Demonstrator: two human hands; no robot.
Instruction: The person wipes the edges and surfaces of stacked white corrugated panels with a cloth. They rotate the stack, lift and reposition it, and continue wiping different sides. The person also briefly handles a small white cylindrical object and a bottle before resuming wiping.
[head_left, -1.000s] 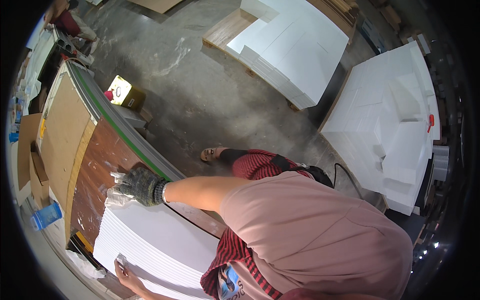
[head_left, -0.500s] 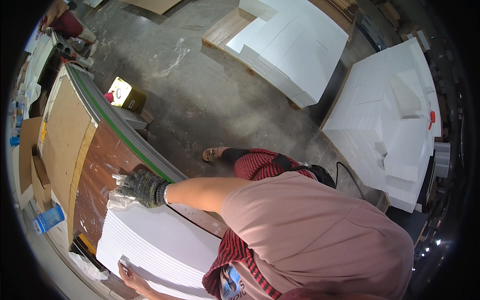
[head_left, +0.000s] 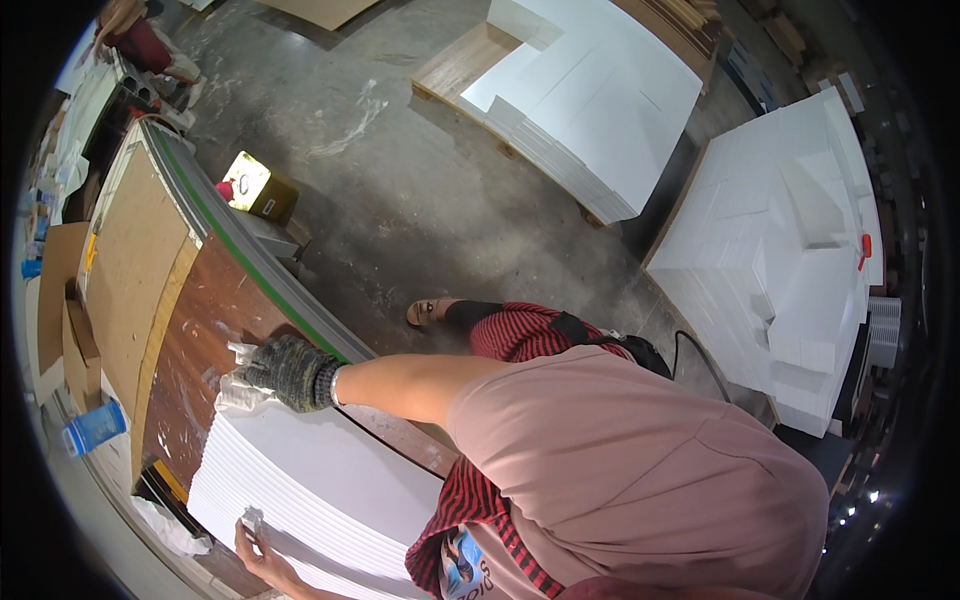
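Note:
A stack of thin white panels (head_left: 330,455) lies fanned on the workbench in front of me, its stepped edges along the far side. My right hand (head_left: 292,374), in a dark grey knitted glove, is at the right corner of the stack. Its fingers are closed on a crumpled white cloth (head_left: 245,393), which touches the panels' edge. My left hand (head_left: 262,562) is bare and low over the stepped edges. Its thumb and fingers are bent round a small greyish piece (head_left: 252,517), too small to name.
The brown, paint-marked bench top (head_left: 215,325) has a green-striped edge (head_left: 240,265). A blue tub (head_left: 94,430) stands beyond the stack. A yellow tin (head_left: 262,188) is beside the bench. White panel piles (head_left: 590,100) stand on pallets. Another person (head_left: 140,45) is at the far upper left.
The view has shifted slightly. Both hands keep nearly the same places on the stack; the left fingers have moved a little against the small greyish piece.

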